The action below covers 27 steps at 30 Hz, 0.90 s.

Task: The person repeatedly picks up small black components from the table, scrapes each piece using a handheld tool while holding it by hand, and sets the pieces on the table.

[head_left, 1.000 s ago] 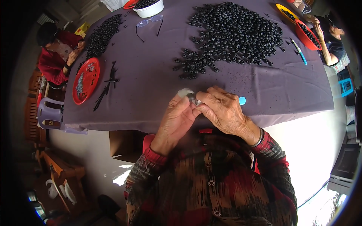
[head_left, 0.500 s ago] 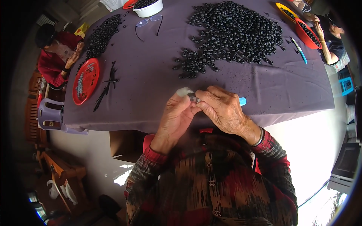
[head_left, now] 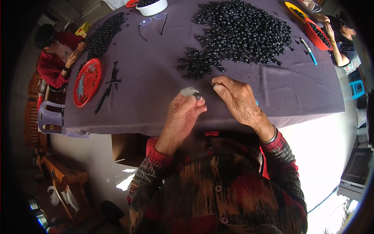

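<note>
My hands have come apart: a moment ago they were pressed together over one small piece at the tabletop's near edge, and now my left hand sits alone, pinching a small black bead between thumb and forefinger, with a white wrap on the fingertip just above it. My right hand has moved off toward the bead pile, its fingertips closed together on something tiny and dark that I cannot make out, just short of the pile's loose near scatter. I judge that the two-handed work on this bead is done and my right hand is going for the next piece. The purple tabletop also carries a red plate and dark sticks to my left, and glasses at the far side. Another person in red works at the left end, one more at the far right.
</note>
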### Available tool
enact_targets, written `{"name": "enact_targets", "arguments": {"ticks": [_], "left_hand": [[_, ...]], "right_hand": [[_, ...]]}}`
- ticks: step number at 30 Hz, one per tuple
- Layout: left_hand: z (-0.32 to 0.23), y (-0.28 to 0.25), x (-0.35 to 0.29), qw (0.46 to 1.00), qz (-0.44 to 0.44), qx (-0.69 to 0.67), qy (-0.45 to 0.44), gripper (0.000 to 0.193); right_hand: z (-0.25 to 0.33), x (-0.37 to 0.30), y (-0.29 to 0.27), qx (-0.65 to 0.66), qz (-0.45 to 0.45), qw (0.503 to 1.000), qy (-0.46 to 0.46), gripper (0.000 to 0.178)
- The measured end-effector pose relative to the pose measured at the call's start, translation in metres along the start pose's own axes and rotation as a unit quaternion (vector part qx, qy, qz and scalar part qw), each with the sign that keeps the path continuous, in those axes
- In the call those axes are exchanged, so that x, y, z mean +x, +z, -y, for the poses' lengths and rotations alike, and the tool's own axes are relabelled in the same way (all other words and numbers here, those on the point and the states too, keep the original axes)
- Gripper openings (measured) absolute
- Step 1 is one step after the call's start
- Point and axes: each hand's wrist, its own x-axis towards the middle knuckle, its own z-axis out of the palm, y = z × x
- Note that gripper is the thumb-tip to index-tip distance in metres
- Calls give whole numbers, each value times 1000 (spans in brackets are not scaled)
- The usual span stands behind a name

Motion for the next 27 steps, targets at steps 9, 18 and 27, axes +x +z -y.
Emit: {"name": "enact_targets", "arguments": {"ticks": [9,18,27], "left_hand": [[0,7,1,998,21,43,-45,28],[3,9,0,993,55,53,-94,45],[-4,5,-1,991,28,10,-128,39]], "right_hand": [[8,0,-2,116,51,990,-58,24],[-2,-1,1,342,121,931,52,12],[2,3,-13,68,85,990,94,14]]}}
